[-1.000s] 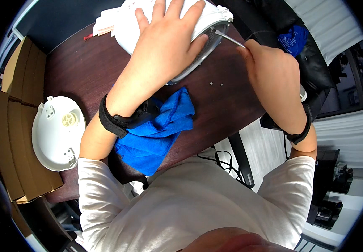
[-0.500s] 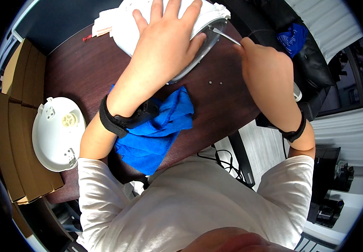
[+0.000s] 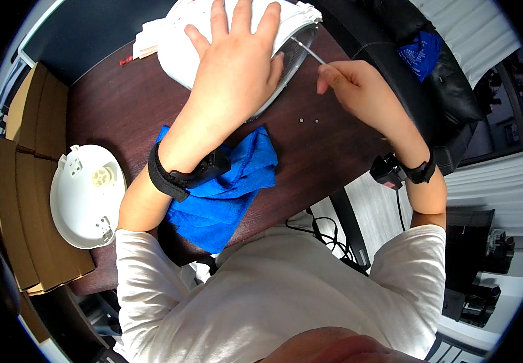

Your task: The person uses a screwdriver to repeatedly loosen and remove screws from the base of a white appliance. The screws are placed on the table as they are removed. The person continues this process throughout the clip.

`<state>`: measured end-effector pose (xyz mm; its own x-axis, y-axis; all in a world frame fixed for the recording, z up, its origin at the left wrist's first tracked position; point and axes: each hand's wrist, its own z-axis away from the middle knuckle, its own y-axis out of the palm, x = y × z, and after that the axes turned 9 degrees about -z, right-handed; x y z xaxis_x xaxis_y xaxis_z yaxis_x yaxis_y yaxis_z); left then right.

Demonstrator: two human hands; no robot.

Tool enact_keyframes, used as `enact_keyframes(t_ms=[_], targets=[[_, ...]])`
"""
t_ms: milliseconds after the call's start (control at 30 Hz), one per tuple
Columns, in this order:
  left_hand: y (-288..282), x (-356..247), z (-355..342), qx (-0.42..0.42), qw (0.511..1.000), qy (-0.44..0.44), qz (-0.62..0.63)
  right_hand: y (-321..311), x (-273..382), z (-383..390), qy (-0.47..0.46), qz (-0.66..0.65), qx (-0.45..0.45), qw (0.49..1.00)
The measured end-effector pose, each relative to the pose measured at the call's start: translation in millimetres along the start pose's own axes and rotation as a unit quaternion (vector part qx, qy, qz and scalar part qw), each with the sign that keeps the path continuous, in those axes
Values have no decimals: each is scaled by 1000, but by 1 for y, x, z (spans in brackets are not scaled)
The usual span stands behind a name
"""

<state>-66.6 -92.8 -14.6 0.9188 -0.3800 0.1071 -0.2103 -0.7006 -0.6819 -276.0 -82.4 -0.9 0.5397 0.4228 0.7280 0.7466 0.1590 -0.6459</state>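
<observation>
My left hand (image 3: 234, 72) is spread over a white rounded housing (image 3: 176, 54), its thumb hooked at the metal rim and grey inner part (image 3: 291, 69) on the housing's right side. My right hand (image 3: 358, 91) grips a screwdriver (image 3: 308, 51) whose tip meets the inside of that rim near the top; the handle is hidden in my fingers. Two small metal pieces (image 3: 301, 120) lie on the dark wooden table below the rim. A crumpled blue cloth (image 3: 225, 206) lies under my left wrist.
Cardboard boxes (image 3: 25, 212) line the table's left end, beside a white oval cover (image 3: 80, 199) with fittings. A small red item (image 3: 126, 60) is near the dark partition (image 3: 86, 30). A black couch (image 3: 388, 36) with a blue packet (image 3: 421, 54) stands right; cables (image 3: 328, 236) hang below the table.
My right hand has moved up and left and turned, with its fingertips now showing and the screwdriver at a steeper angle. The housing and my left hand have shifted slightly left.
</observation>
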Motion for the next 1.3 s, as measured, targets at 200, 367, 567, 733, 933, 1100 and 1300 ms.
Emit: enact_keyframes(t_ms=[200,367,567,733,933,1100,1300], targets=[[-2,2,0,6,1000,3,1,0,6,4,228,-411,160,868],[-2,4,1,10,1000,12,12,2,2,7,259,-577,207,746],[-3,5,3,8,1000,11,8,2,-2,12,79,-116,11,990],[-5,4,2,16,1000,9,8,2,3,11,-121,231,-119,958],[-4,4,2,15,1000,8,7,4,17,10,-118,291,-121,942],[-4,5,2,14,1000,10,-6,7,16,8,-89,256,-101,957],[-2,4,3,8,1000,11,-6,7,13,5,-87,170,-88,978]])
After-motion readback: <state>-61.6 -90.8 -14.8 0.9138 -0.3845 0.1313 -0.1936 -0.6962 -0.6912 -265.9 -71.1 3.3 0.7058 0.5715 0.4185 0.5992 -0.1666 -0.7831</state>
